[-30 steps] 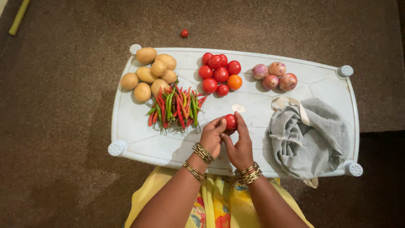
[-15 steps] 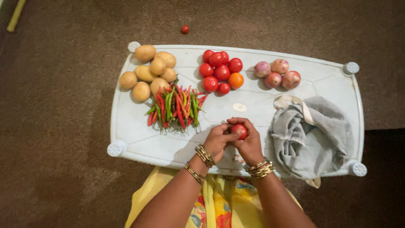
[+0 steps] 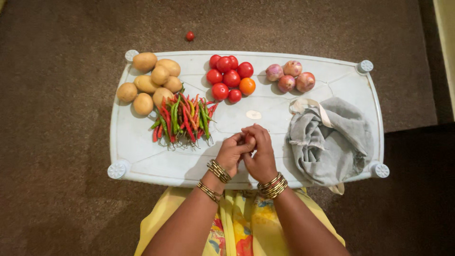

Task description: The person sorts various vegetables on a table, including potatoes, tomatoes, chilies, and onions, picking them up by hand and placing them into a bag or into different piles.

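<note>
Both hands, left hand [image 3: 232,152] and right hand [image 3: 258,154], now cupped together near the grey bag [image 3: 332,142], hiding the tomato seen between the fingers moments ago; presumably inside, grip unclear.

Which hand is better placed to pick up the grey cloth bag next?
Probably the right hand: it lies on the side of the grey cloth bag, while the left hand sits beyond it, nearer the chillies.
</note>
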